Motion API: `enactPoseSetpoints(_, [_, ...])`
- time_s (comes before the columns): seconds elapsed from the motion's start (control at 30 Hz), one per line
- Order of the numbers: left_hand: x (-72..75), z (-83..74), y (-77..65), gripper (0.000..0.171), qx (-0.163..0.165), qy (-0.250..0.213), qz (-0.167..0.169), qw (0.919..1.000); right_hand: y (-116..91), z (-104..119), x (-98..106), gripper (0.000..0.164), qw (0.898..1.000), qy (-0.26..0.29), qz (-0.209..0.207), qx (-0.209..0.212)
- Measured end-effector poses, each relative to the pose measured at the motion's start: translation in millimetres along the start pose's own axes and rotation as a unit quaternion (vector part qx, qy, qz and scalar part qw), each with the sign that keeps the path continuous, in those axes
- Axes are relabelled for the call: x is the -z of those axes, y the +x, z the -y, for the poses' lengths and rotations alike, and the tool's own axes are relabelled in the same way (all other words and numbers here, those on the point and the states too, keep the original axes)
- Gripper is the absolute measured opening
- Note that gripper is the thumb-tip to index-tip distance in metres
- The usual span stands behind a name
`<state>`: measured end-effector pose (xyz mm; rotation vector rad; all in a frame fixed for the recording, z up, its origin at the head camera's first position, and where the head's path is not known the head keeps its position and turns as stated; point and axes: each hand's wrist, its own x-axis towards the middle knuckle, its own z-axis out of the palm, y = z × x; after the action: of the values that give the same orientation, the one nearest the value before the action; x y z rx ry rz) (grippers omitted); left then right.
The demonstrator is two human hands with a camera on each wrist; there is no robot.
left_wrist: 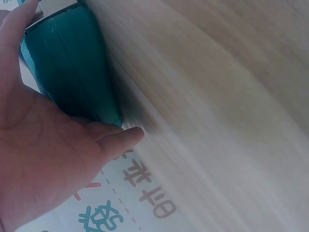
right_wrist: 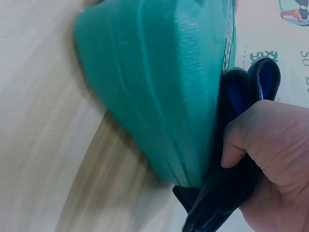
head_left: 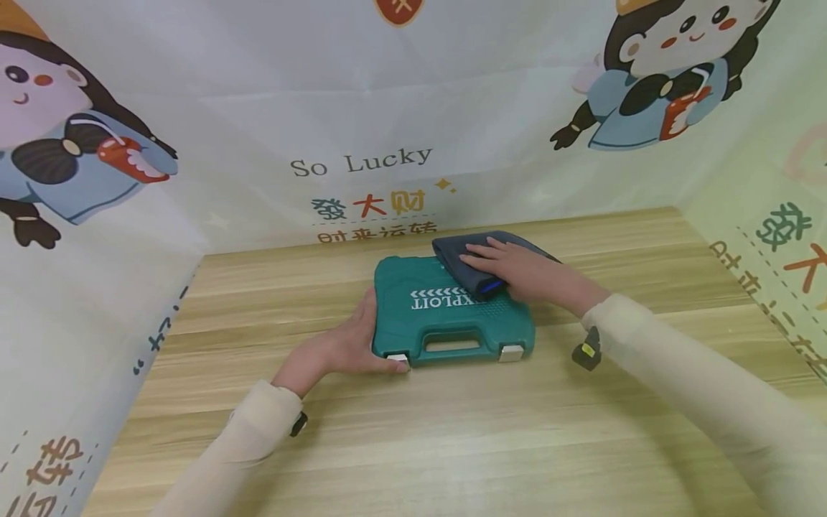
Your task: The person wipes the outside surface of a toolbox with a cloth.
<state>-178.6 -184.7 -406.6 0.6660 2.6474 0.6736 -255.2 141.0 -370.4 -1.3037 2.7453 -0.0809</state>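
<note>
Ample tabletop (head_left: 413, 445) beside edges of case (head_left: 402, 280)

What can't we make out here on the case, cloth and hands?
- Case contents, all views: hidden by its closed shell.
- Start of the lettering, head view: partly under the cloth.
- Cloth's middle, head view: covered by the right hand.
- Cloth's lower end, right wrist view: cut off by the bottom edge.
- Left hand fingertips, head view: behind the case.
- Latch, left wrist view: cut off by the top edge.
</note>
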Motion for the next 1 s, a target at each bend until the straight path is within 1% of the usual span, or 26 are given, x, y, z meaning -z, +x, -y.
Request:
enactPoseSetpoints(0.17, [-1.0, 0.1, -0.5, 0.132, -0.002, -0.002, -0.001, 1.0, -8.7, -0.5, -5.7, 0.071, 1.0, 0.024, -0.015, -0.01])
enactPoseSetpoints(0.33, [-1.7, -0.8, -1.3, 0.132, -0.012, -0.01, -0.008, 0.9998, -15.3, 8.1, -8.4, 0.069, 0.998, 0.04, -0.026, -0.031])
enactPoseSetpoints(0.47, [-2.2, -0.8, -1.9, 0.132, -0.013, -0.013, -0.01, 0.9998, -17.8, 16.2, -9.4, 0.069, 0.998, 0.031, -0.021, -0.051])
enactPoseSetpoints(0.57, [-2.5, -0.6, -2.2, 0.132, -0.009, -0.016, -0.006, 0.9998, -17.3, 21.0, -11.0, 0.066, 0.997, 0.023, -0.019, -0.066])
enactPoseSetpoints(0.67, [-3.1, 0.3, -1.7, 0.131, -0.011, -0.023, -0.007, 0.9996, -16.2, 26.6, -13.0, 0.063, 0.996, 0.005, -0.016, -0.083])
enactPoseSetpoints(0.8, [-3.6, 1.1, -1.0, 0.13, -0.018, -0.029, -0.013, 0.9993, -15.3, 38.5, -15.2, 0.064, 0.993, -0.021, -0.002, -0.116])
enactPoseSetpoints(0.87, [-3.6, 1.1, -1.0, 0.129, -0.021, -0.028, -0.015, 0.9993, -15.2, 45.9, -15.5, 0.066, 0.991, -0.023, 0.004, -0.134])
enactPoseSetpoints(1.0, [-3.1, 0.3, -1.3, 0.129, -0.019, -0.026, -0.013, 0.9994, -15.5, 60.0, -15.2, 0.067, 0.988, -0.021, -0.004, -0.152])
